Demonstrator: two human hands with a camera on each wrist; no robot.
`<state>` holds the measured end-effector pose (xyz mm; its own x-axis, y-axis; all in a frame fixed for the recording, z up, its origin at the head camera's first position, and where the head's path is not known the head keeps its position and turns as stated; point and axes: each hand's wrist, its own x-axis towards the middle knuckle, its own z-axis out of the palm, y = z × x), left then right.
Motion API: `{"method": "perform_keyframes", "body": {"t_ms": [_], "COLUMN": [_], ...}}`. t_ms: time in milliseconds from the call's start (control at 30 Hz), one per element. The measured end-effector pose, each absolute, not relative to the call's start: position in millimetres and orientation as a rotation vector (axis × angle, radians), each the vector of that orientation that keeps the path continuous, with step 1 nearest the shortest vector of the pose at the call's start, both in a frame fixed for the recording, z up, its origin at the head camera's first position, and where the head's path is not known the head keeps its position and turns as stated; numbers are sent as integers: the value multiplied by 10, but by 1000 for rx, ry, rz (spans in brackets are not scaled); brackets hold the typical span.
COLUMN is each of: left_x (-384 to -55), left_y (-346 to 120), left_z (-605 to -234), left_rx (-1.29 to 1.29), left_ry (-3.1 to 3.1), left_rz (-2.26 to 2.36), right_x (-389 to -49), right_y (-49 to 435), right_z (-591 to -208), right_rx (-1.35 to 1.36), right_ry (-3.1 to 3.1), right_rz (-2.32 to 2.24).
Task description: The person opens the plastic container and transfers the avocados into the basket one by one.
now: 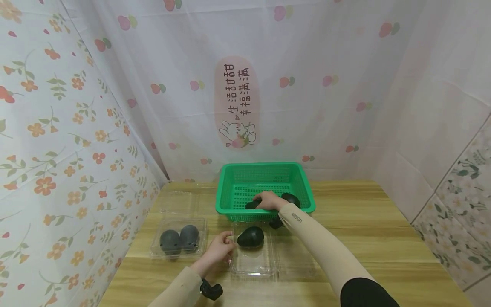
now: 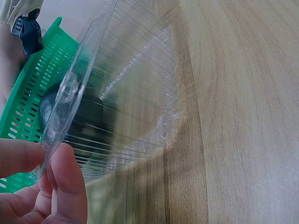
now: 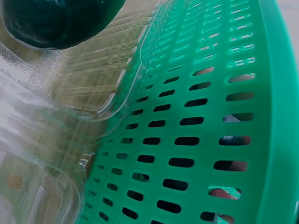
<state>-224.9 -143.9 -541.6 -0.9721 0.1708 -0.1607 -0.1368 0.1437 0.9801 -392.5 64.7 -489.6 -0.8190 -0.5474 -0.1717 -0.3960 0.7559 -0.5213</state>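
Note:
My left hand [image 1: 220, 249] pinches the rim of a clear plastic clamshell container [image 1: 253, 269] between thumb and fingers, as the left wrist view shows up close. One dark green avocado [image 1: 250, 237] lies inside that container, towards its far end. Over the front rim of a green plastic basket [image 1: 230, 211] reaches my right hand [image 1: 270, 200], its fingers curled round a dark avocado [image 1: 252, 205]. Beside that hand, at the basket's right, sits another avocado [image 1: 291, 199]. In the right wrist view, the basket's slotted wall [image 3: 187, 121] hides most of the hand.
A second clear container [image 1: 153, 251] at the left holds two dark avocados [image 1: 189, 237]. Its see-through flap [image 1: 175, 201] lies behind it. The wooden table [image 1: 353, 221] extends to the right, and a patterned curtain [image 1: 326, 115] hangs behind the basket.

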Motion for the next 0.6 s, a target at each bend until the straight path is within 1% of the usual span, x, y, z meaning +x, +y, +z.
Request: {"method": "perform_keyframes", "body": {"t_ms": [600], "left_x": [-2240], "left_y": [-1435], "left_z": [-5411], "left_rx": [44], "left_ry": [2196], "left_rz": [1919], "right_x": [-3883], "right_y": [625], "right_z": [-4844], "right_rx": [-683], "right_ry": [2641], "right_rz": [-634]}}
